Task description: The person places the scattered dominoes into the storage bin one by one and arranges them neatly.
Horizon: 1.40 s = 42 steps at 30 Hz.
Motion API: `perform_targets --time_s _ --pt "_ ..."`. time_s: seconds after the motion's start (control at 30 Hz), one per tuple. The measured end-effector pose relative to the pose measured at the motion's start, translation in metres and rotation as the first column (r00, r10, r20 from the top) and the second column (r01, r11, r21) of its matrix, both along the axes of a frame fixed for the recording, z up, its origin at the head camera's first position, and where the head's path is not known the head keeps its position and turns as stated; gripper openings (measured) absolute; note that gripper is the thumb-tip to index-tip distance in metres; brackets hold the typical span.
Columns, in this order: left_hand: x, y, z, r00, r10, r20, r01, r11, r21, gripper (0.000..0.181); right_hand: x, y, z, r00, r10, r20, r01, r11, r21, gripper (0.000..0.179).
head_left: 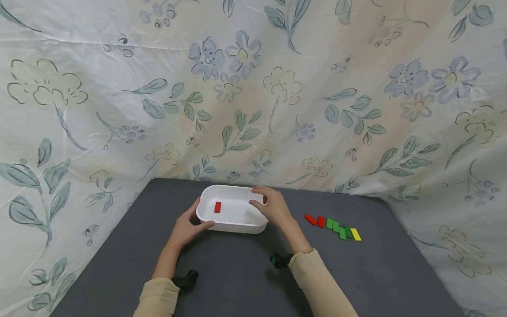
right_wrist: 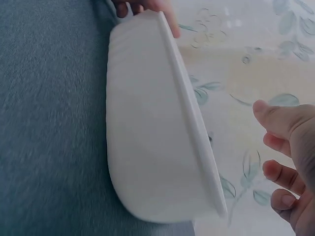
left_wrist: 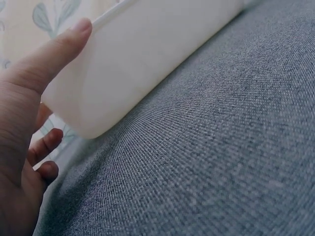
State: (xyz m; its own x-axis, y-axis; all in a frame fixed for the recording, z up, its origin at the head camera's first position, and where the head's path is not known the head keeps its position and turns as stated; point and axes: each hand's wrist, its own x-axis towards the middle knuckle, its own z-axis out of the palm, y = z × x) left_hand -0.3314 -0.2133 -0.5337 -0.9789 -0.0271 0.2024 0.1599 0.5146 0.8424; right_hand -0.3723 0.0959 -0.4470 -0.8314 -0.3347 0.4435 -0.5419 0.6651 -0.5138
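A white plastic tub [head_left: 231,228] stands on the grey cloth-covered table, with one red tile [head_left: 217,207] lying inside toward its left end. My left hand [head_left: 186,229] grips the tub's left end. In the left wrist view the thumb [left_wrist: 74,37] lies along the near rim while the other fingers go round the end, partly hidden. Over the tub's right end hovers my right hand [head_left: 273,206], thumb and fingers spread apart with nothing between them. The right wrist view shows those fingers [right_wrist: 285,177] loosely bent, apart from the tub wall [right_wrist: 147,123].
Right of the tub lies an uneven row of small tiles: red tiles [head_left: 321,222], several green tiles [head_left: 336,226] and a yellow tile [head_left: 356,234] at the end. A flower-printed curtain [head_left: 245,88] hangs behind the table [head_left: 237,273].
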Motion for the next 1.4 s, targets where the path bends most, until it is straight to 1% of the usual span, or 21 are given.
perform_targets --time_s 0.13,0.2,0.3,0.43,0.6,0.73,0.87,1.07,1.13,1.2,1.33,1.4 --pt "0.000 0.000 0.000 1.000 -0.003 0.008 0.002 1.000 0.022 0.110 0.005 0.017 -0.006 0.999 -0.022 -0.033 0.021 0.999 -0.043 0.039" --pt "0.000 0.000 0.000 1.000 -0.009 0.014 0.008 1.000 0.026 0.110 0.006 0.027 -0.008 0.999 -0.041 -0.035 0.038 0.997 -0.068 0.039" --pt "0.001 0.000 0.000 1.000 -0.019 0.022 0.017 0.999 0.051 0.108 0.006 0.043 -0.010 0.995 -0.093 -0.029 0.089 0.991 -0.103 0.038" --pt "0.001 0.000 0.000 0.999 -0.030 0.024 0.028 0.998 0.055 0.106 0.006 0.069 -0.013 0.987 -0.161 -0.005 0.158 0.978 -0.139 0.038" --pt "0.003 0.000 0.000 0.999 -0.030 0.028 0.029 0.999 0.044 0.104 0.008 0.105 -0.023 0.976 -0.217 0.004 0.215 0.968 -0.128 0.040" --pt "0.003 0.000 0.000 0.999 -0.025 0.032 0.024 0.999 0.035 0.102 0.009 0.131 -0.033 0.965 -0.261 -0.003 0.260 0.962 -0.086 0.041" --pt "0.004 0.001 0.000 0.999 -0.025 0.035 0.024 0.999 0.026 0.102 0.012 0.152 -0.043 0.953 -0.301 0.022 0.301 0.953 -0.032 0.044" --pt "0.003 0.003 0.001 0.999 -0.025 0.028 0.025 0.999 0.022 0.102 0.016 0.173 -0.058 0.937 -0.328 0.119 0.325 0.945 0.044 0.053" --pt "0.003 0.003 0.002 0.999 -0.027 0.027 0.027 0.999 0.020 0.102 0.016 0.177 -0.062 0.934 -0.333 0.132 0.327 0.943 0.064 0.055" --pt "0.003 0.004 0.002 0.999 -0.030 0.033 0.029 0.999 0.014 0.101 0.016 0.181 -0.065 0.938 -0.324 0.124 0.317 0.945 0.078 0.053" --pt "0.004 0.005 0.002 0.998 -0.037 0.055 0.037 0.999 -0.001 0.100 0.015 0.187 -0.071 0.954 -0.282 0.104 0.273 0.957 0.095 0.047" --pt "0.004 0.005 0.002 0.997 -0.039 0.060 0.040 0.999 -0.005 0.100 0.014 0.189 -0.075 0.958 -0.267 0.104 0.257 0.962 0.097 0.046"
